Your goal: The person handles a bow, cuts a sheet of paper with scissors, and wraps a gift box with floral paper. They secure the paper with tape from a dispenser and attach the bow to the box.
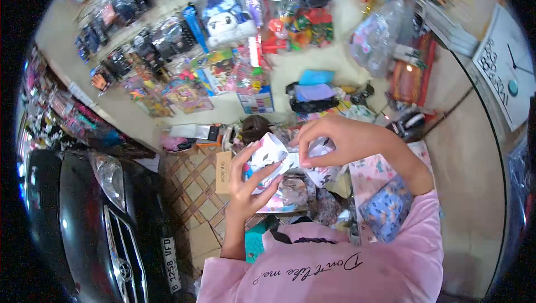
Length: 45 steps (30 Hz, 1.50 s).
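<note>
My left hand (249, 180) grips a piece of white patterned paper (269, 158) printed with dark leaves and touches of pink and blue. Its fingers spread across the curved, folded front of the paper. To the right, my right hand (332, 142) has thumb and forefinger pinched together at a narrow white part beside the paper's edge. What lies inside that pinch is too small to make out. More of the leaf print (322, 172) shows below and behind the right hand.
A blue patterned package (385, 209) lies near my right elbow on a pink floral sheet (365, 175). A brown box (223, 172) sits on the tiled floor (192, 191). On the left stands a black car (106, 230). Bagged goods (226, 21) hang on the wall ahead.
</note>
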Available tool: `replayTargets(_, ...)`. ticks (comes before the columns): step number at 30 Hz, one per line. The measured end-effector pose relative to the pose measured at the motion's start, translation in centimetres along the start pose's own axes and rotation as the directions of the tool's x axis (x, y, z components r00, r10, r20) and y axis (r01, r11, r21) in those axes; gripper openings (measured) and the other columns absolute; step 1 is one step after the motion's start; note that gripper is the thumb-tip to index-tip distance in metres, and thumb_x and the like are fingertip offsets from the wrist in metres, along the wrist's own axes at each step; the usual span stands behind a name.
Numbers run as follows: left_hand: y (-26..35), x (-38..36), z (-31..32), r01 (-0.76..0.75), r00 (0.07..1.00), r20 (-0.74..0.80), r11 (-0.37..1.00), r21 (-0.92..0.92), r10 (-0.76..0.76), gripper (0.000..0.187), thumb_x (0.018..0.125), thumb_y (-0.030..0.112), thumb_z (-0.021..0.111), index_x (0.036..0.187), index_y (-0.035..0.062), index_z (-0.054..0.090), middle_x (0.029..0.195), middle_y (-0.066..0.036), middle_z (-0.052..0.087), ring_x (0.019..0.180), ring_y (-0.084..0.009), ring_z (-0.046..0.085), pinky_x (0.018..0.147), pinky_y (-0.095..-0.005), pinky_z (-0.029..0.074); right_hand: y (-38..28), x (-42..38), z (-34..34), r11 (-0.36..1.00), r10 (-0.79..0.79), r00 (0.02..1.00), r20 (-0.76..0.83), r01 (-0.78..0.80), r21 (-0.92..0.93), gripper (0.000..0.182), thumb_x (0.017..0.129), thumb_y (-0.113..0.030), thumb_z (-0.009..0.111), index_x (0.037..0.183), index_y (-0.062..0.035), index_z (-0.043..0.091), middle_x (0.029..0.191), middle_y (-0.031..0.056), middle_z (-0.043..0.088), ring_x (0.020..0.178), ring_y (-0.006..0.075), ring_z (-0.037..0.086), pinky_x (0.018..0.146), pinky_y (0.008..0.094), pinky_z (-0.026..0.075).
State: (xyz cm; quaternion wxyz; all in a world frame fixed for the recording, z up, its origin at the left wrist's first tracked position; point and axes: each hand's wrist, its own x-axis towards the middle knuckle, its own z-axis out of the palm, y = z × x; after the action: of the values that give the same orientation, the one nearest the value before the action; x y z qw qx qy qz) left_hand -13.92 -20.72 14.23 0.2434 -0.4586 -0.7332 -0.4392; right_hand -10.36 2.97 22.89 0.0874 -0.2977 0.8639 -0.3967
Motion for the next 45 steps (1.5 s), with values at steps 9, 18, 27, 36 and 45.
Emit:
replayTargets(9,0.8,0.7,-3.0,0.176,0.901,-0.404,0.984,0.005,-0.159,0.027,0.073,0.004,0.068,0.1,0.0029,0.063,0.11,-0.019,0.056,0.103,-0.03,0.053,0.089,-0.0375,0.042,-0.2,6.3,-0.4,0.982,0.051,0.94,-0.337,0.015,0.19,0.015,0.08,-0.014,0.067,0.085,0.0,0.065,0.079,0.0031,0.064,0.073,0.0053,0.056,0.065,0.0221,0.045)
replayTargets(18,-0.6,1.7,0.3,0.368,0.851,-0.214,0.835,-0.409,-0.48,0.02,0.084,0.005,0.056,0.102,-0.0019,0.06,0.103,-0.013,0.06,0.099,-0.022,0.055,0.089,-0.0319,0.041,1.5,6.2,4.5,0.919,0.162,0.871,-0.464,0.038,0.392,0.018,0.081,-0.013,0.066,0.091,0.0012,0.063,0.082,0.0026,0.062,0.077,0.0065,0.054,0.068,0.0235,0.044)
replayTargets(27,-2.6,-1.5,1.4,0.482,0.729,-0.069,0.582,-0.655,-0.681,0.017,0.082,0.0,0.062,0.096,0.0007,0.054,0.098,-0.009,0.061,0.091,-0.0116,0.057,0.075,-0.0232,0.046,6.2,5.7,9.2,0.818,0.156,0.912,-0.379,0.096,0.567,0.013,0.082,-0.008,0.062,0.09,0.0023,0.061,0.088,0.0018,0.06,0.085,0.0083,0.052,0.076,0.0246,0.041)
replayTargets(36,-3.1,-3.4,1.6,0.558,0.655,0.003,0.481,-0.676,-0.756,0.018,0.077,0.0,0.067,0.094,-0.0011,0.063,0.087,-0.006,0.063,0.077,-0.0079,0.056,0.066,-0.0207,0.044,8.3,5.0,11.2,0.635,0.207,0.951,-0.228,0.047,0.771,0.012,0.085,-0.011,0.061,0.092,-0.0015,0.06,0.099,0.0028,0.057,0.099,0.0107,0.049,0.087,0.0271,0.038)
replayTargets(45,-2.7,-1.9,2.4,0.493,0.832,-0.292,0.87,0.003,-0.471,0.023,0.067,0.008,0.074,0.09,0.0078,0.069,0.079,-0.003,0.064,0.06,-0.0136,0.052,0.063,-0.0274,0.034,5.8,3.2,10.6,0.911,0.052,0.848,-0.528,0.176,0.372,0.007,0.083,-0.007,0.061,0.089,-0.0035,0.057,0.107,0.0092,0.061,0.099,0.0172,0.053,0.093,0.0334,0.036)
